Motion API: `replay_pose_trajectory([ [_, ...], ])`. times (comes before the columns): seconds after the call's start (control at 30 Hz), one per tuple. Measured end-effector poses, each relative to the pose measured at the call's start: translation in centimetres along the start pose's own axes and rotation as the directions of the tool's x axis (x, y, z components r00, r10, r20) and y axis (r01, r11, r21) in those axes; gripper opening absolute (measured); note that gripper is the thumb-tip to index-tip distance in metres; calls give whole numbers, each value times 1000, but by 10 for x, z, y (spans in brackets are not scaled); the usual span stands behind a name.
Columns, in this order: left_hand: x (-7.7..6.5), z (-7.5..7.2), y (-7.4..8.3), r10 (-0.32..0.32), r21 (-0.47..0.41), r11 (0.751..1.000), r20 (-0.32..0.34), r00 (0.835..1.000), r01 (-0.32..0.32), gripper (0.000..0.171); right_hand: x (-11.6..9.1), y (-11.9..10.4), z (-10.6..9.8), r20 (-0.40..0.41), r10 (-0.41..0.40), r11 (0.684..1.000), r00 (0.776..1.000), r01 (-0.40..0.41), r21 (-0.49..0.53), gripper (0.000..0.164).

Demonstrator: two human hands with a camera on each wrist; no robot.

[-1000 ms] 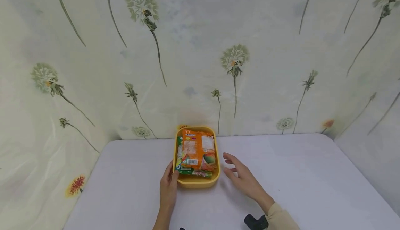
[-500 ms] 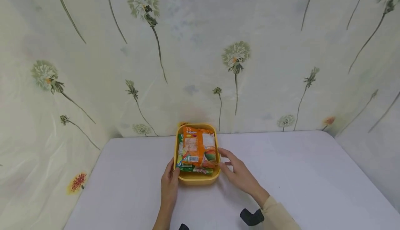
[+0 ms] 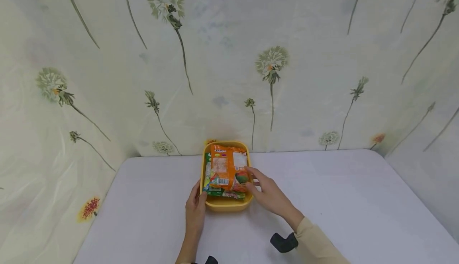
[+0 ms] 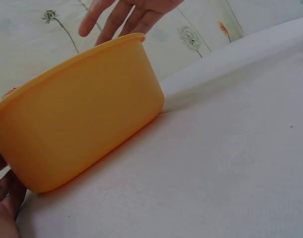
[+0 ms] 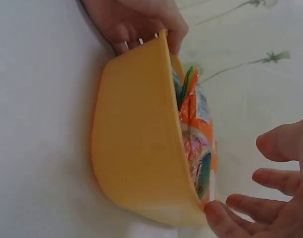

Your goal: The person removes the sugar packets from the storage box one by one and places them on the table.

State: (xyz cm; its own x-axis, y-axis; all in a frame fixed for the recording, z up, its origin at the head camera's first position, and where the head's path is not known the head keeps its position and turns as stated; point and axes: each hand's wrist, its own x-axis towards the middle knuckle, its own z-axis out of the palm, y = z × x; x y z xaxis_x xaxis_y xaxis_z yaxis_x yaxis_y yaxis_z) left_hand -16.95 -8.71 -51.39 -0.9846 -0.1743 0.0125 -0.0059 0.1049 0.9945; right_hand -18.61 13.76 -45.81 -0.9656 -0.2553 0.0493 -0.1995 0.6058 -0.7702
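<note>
Here's the yellow basket (image 3: 227, 208), at 6 o'clock in my head view, resting on the white desk (image 3: 340, 200) near its far edge, long sides running from 12 to 6. My left grip (image 3: 195, 216) has it at about 8 o'clock: thumb over the rim, fingers bent against the outer wall, a firm-looking hold on the basket. Over at 4 o'clock, my right grip (image 3: 269, 195) is loose, fingers apart and gently curved, holding nothing. Its fingertips reach over the rim beside the orange packet (image 3: 220, 168); whether they touch it, I can't tell.

And inside the basket, that orange packet lies on top, barcode towards 6 o'clock, fruit picture at 4, and the right wrist view shows it bulging above the rim. The green packet (image 3: 234, 195) is under it, peeking out at 9 and 6.

Down at 5 o'clock in the head view, there's a beige sleeve (image 3: 317, 243) on the right arm, with a black fitting (image 3: 284, 243) just beside it. Behind the desk, up through 12, a dandelion-printed backdrop (image 3: 222, 57).
</note>
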Motion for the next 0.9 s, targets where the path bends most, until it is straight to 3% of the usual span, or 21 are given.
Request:
replay_pose_trajectory([
  [0.17,7,-1,-22,3,-11,1000,-13,1000,-3,47,4,-16,-2,61,67,996,996,-70,49,56],
  [0.37,9,-2,-31,38,-3,999,-21,999,-38,46,9,-30,-4,179,122,965,976,-159,209,63],
  [0.57,9,0,-32,36,-18,999,-21,999,-36,46,17,-39,4,200,219,908,955,-274,315,59],
  [0.77,9,3,-28,25,-43,999,-2,1000,-25,47,20,-39,15,203,247,902,947,-302,309,56],
  [0.9,6,2,-16,21,-58,998,11,1000,-21,47,23,-37,19,171,259,904,951,-301,303,55],
])
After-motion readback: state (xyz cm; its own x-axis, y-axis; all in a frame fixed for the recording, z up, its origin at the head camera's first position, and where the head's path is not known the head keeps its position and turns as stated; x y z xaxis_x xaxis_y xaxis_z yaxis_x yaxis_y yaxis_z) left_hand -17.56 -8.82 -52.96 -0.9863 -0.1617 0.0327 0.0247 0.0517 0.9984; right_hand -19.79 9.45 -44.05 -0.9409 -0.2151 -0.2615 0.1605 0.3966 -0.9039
